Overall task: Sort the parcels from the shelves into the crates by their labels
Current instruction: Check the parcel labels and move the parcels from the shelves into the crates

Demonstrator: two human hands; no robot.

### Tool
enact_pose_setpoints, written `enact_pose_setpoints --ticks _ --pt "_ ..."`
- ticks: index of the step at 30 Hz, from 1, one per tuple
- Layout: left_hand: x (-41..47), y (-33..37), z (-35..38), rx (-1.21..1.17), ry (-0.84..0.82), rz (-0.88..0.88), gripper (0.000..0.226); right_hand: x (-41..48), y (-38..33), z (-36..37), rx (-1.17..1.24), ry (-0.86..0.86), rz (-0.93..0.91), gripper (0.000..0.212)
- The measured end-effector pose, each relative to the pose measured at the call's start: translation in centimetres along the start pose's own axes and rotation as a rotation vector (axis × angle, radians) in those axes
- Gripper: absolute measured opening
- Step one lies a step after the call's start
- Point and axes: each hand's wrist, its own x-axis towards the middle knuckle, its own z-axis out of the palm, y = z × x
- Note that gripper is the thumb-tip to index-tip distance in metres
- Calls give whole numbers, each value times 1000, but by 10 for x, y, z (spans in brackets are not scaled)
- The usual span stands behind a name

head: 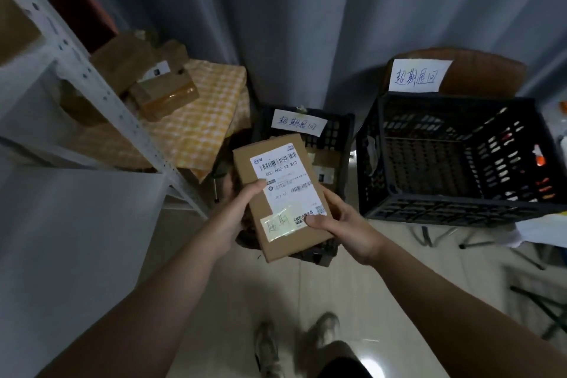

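Parcel (277, 193) at frame centre, flat brown cardboard box, held up over small black crate (334, 135), tilted with top end toward upper left. White shipping label (283, 176) with barcodes on top face; taped handwritten note (280, 221) at its lower end. Left hand (237, 212) gripping left long edge, thumb pressed on label, fingers hidden under box. Right hand (343, 224) gripping lower right corner, thumb on top beside taped note, remaining fingers underneath. Both hands closed on parcel, not spread.

Small black crate just behind and below parcel, handwritten paper sign (299, 123) on its back rim, another brown box partly visible inside. Large black crate (454, 159) at right of frame, raised on stand, interior looks bare, white handwritten sign (418, 75) above its back wall on brown board. Well apart from parcel.

White metal shelf (92, 77) along left of frame. Table with yellow checked cloth (202, 120) at upper left centre, pile of brown parcels (150, 77) on it, some wrapped in clear tape. Grey curtain (306, 9) across top. Shoes (294, 344) at bottom centre on pale tiled floor (383, 301).
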Motion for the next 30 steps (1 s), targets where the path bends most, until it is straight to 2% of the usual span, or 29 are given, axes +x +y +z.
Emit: enact_pose_setpoints --ticks 3,5,7,11,13,15,17,19,21,24,26,30 --pt "43 -2 11 -1 78 -11 100 33 -7 -21 -85 58 -14 72" --pt "71 -9 19 -42 117 -34 109 61 -13 -31 -278 81 -73 68" --pt "100 -18 30 -115 147 -65 105 92 -14 -39 -578 87 -99 85" --pt "150 -45 44 -127 230 -125 95 150 5 -39 -1103 144 -8 115" --pt "170 -60 48 -140 213 -165 84 177 22 -38 -1183 127 27 120" --pt "190 -77 46 -116 196 -193 67 202 40 -43 -1157 123 92 119" --pt "209 -95 42 -68 158 -215 78 223 61 -51 -1145 126 160 114" --pt "227 -113 36 -1 117 -268 96 239 82 -57 -1118 146 213 111" --pt "241 -130 28 73 75 -325 94 254 100 -60 -1089 166 237 110" --pt "258 -152 11 344 -37 -317 59 270 123 -69 -1148 165 254 118" --pt "272 -168 0 546 -138 -219 34 276 140 -76 -1298 92 269 127" --pt "300 -203 -9 953 -283 -58 23 279 176 -82 -1509 -62 272 133"
